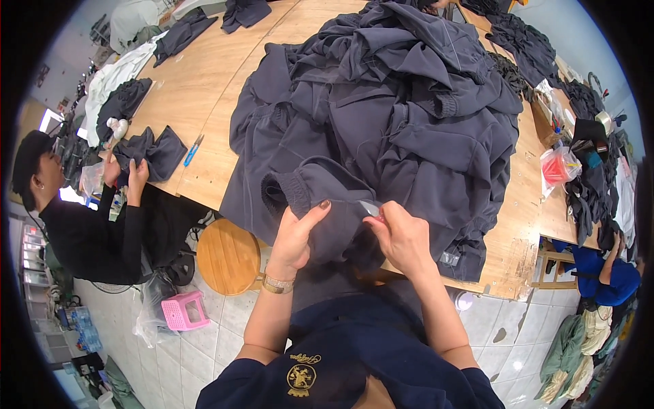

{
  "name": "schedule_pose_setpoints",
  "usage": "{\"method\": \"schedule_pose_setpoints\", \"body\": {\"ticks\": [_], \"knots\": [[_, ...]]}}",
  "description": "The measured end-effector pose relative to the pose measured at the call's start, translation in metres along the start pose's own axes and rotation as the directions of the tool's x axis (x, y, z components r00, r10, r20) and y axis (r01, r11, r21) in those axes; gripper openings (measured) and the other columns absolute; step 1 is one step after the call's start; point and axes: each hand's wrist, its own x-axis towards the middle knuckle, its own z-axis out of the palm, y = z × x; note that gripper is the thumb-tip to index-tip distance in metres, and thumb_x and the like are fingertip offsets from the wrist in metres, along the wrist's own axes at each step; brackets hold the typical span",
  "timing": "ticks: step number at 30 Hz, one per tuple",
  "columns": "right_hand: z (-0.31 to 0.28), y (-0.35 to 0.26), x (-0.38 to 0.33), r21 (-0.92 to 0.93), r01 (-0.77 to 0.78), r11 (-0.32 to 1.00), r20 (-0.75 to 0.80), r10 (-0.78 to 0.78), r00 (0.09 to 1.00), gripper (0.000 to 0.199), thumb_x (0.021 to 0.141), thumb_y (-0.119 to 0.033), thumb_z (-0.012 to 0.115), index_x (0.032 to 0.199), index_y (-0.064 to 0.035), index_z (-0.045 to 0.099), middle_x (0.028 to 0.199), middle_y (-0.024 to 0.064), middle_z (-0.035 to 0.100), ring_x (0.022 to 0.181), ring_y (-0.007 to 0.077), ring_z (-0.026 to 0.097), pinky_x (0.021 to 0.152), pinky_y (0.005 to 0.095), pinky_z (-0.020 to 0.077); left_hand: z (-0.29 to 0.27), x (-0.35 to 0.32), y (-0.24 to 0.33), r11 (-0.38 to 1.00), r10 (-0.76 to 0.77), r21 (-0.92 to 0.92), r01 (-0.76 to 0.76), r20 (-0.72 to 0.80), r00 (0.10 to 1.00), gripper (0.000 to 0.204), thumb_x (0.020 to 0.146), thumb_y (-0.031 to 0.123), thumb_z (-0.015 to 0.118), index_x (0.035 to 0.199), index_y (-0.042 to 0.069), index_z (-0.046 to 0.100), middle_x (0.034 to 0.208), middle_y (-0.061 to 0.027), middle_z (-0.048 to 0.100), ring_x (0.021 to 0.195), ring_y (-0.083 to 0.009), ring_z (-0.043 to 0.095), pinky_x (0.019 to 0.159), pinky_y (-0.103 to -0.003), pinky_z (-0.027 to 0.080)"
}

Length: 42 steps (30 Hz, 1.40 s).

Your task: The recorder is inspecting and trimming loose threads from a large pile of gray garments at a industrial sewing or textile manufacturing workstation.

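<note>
My left hand [295, 235] is closed on a dark grey garment [334, 180], thumb on top, close to its gathered elastic cuff [276, 191]. In my right hand [402, 235] is a small pair of thread snips [370, 208]. Their pale blade points at the cloth beside my left hand, and my fingers hide most of the handle, apart from a bit of pink. A big heap of similar dark grey garments [436, 150] spreads over the table beyond both hands.
The wooden table [225, 88] carries blue snips [193, 151] at left. A round wooden stool [228, 256] and a pink plastic stool [185, 311] stand at lower left. A co-worker [82, 218] handles dark cloth on the left; another person in blue [606, 273] is at far right.
</note>
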Motion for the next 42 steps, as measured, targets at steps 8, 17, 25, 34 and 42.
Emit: {"method": "schedule_pose_setpoints", "body": {"ticks": [8, 17, 25, 34, 42], "knots": [[0.0018, -0.0018, 0.0023, -0.255, 0.126, 0.959, 0.006, -0.129, 0.992, 0.029, 0.078, -0.03, 0.07, 0.08, -0.007, 0.052, 0.068, 0.0051, 0.055, 0.055, 0.0229, 0.057, 0.048, 0.0323, 0.0418, -0.0027, -0.0011, 0.0014, 1.0, -0.003, 0.022, 0.002, 0.038, 0.999, 0.021, 0.089, 0.005, 0.059, 0.11, 0.002, 0.058, 0.104, -0.0037, 0.062, 0.094, -0.013, 0.059, 0.083, -0.027, 0.048], [0.0001, 0.0033, -0.0009, -0.241, 0.138, 0.961, -0.02, -0.147, 0.989, 0.03, 0.075, -0.03, 0.073, 0.077, -0.0072, 0.053, 0.066, 0.0053, 0.054, 0.053, 0.0225, 0.056, 0.048, 0.0316, 0.0418, -0.0027, -0.0003, -0.0003, 1.0, 0.0, 0.017, 0.0, 0.018, 1.0, 0.024, 0.089, 0.005, 0.059, 0.112, 0.001, 0.056, 0.106, -0.0048, 0.062, 0.097, -0.0139, 0.059, 0.084, -0.028, 0.048], [-0.0015, -0.0002, 0.0033, -0.275, 0.168, 0.947, -0.003, -0.176, 0.984, 0.03, 0.075, -0.031, 0.073, 0.078, -0.0077, 0.053, 0.065, 0.0046, 0.052, 0.052, 0.0214, 0.055, 0.047, 0.031, 0.0417, -0.001, -0.0009, 0.0003, 0.999, 0.005, 0.049, -0.006, 0.022, 1.0, 0.023, 0.089, 0.004, 0.059, 0.112, 0.001, 0.057, 0.106, -0.0041, 0.062, 0.096, -0.0134, 0.059, 0.085, -0.027, 0.047], [-0.0034, 0.0028, 0.0045, -0.297, 0.192, 0.935, 0.031, -0.192, 0.981, 0.029, 0.075, -0.03, 0.072, 0.077, -0.0082, 0.054, 0.065, 0.0042, 0.051, 0.052, 0.0211, 0.055, 0.048, 0.0312, 0.0417, 0.0005, -0.0023, -0.0009, 0.997, 0.011, 0.082, -0.014, 0.041, 0.999, 0.025, 0.088, 0.003, 0.061, 0.112, 0.0, 0.057, 0.105, -0.0038, 0.062, 0.096, -0.0117, 0.058, 0.085, -0.026, 0.047], [-0.0007, 0.0029, 0.0021, 0.344, -0.198, 0.918, -0.009, 0.214, 0.977, 0.025, 0.086, -0.02, 0.066, 0.091, -0.0021, 0.049, 0.063, 0.0077, 0.056, 0.051, 0.0204, 0.054, 0.051, 0.0252, 0.0415, 0.0058, -0.0024, -0.0019, 0.999, 0.037, -0.016, -0.035, 0.089, 0.995, 0.034, 0.096, 0.022, 0.05, 0.121, -0.001, 0.052, 0.118, -0.0091, 0.057, 0.111, -0.0185, 0.053, 0.094, -0.032, 0.043]]}}
